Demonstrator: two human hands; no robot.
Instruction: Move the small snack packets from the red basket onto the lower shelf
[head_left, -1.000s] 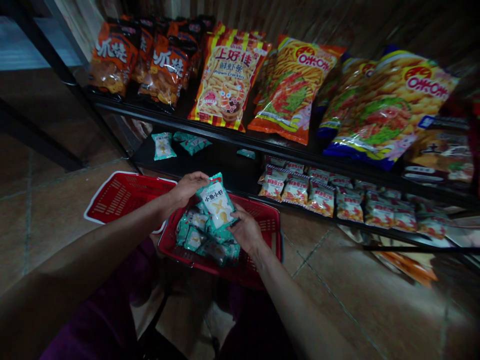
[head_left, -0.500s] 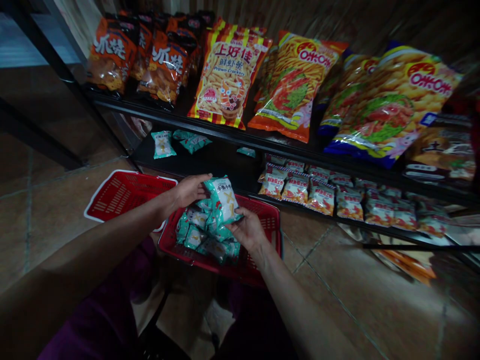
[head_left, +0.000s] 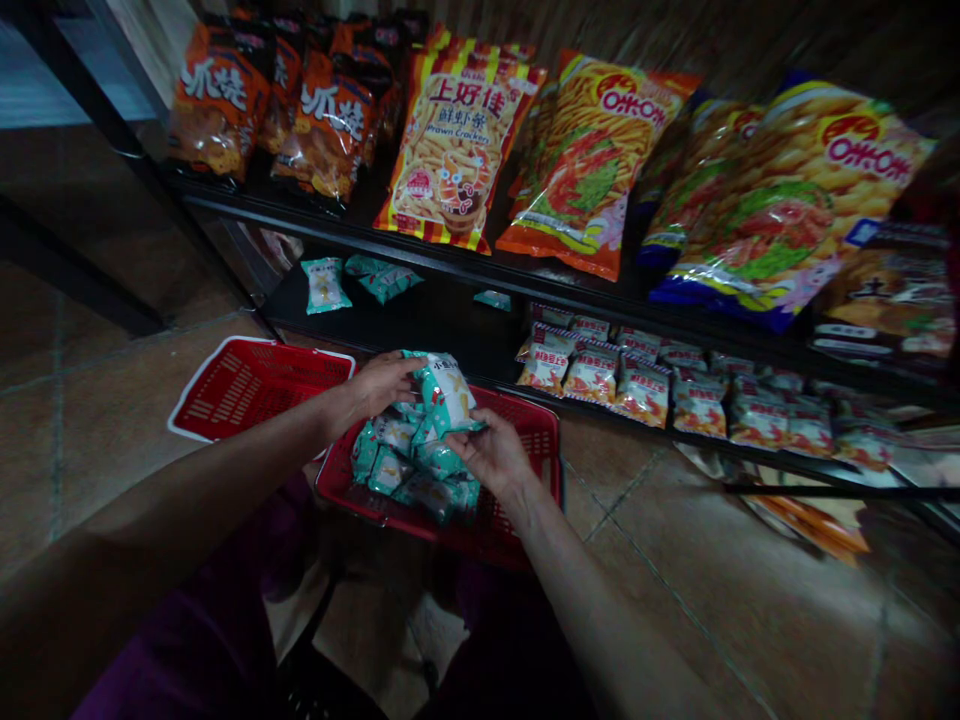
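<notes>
Between my two hands is a teal and white snack bag (head_left: pixel 448 392), held over a red basket (head_left: pixel 551 440). My left hand (head_left: pixel 384 384) grips the bag at its upper left edge. With fingers curled under the lower right edge, my right hand (head_left: pixel 491 450) grips the same bag. Several matching teal snack bags (head_left: pixel 390 470) lie heaped in the basket below, on its left and middle part. The held bag covers some of them.
A second red basket (head_left: pixel 247 390) with a white rim stands at the left. The black lower shelf (head_left: pixel 442 325) bears a few teal bags (head_left: pixel 325 285) and rows of small white and orange bags (head_left: pixel 592 372). Large snack bags (head_left: pixel 457 150) line the upper shelf above my hands.
The held bag has tipped, its top edge turning slightly away and its face foreshortened. Both hands keep their hold and have barely shifted.
</notes>
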